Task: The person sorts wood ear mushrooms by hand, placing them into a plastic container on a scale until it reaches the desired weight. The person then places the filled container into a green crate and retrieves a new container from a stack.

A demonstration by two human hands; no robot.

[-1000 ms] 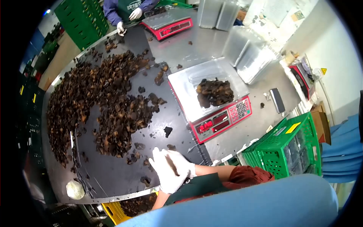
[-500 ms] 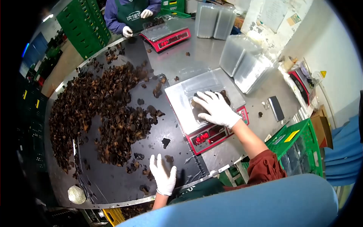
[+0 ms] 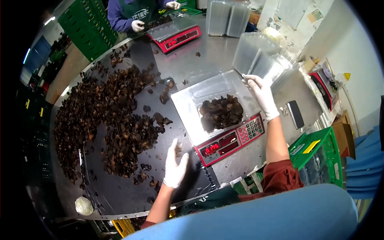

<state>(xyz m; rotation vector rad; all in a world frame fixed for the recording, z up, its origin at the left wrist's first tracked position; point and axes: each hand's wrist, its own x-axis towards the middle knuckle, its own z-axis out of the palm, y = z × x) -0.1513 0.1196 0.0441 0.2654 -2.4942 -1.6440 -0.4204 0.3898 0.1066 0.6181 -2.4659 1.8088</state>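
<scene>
My right hand point(image 3: 262, 96), in a white glove, is raised at the right edge of the scale, in front of the stacked clear plastic boxes. Its fingers are stretched out and slightly bent, with nothing visible in them. A clear plastic box point(image 3: 208, 91) lies on the red digital scale point(image 3: 229, 141), its base filled with dark wood ear mushrooms point(image 3: 222, 113). The red display seems to read 0.145. My left hand point(image 3: 175, 166), also gloved, hovers over the dark table left of the scale, open, thumb apart and palm bare.
A large heap of wood ear mushrooms point(image 3: 132, 120) covers the table's left side. Clear boxes point(image 3: 256, 56) stand stacked behind the scale. A phone-like dark object point(image 3: 295, 114) lies at right. Across the table, a gloved co-worker stands by a second red scale point(image 3: 176, 40).
My right hand has lifted off the mushrooms in the box and moved right. My left hand has risen slightly up the table. The scale's reading has changed. The co-worker's hands have shifted.
</scene>
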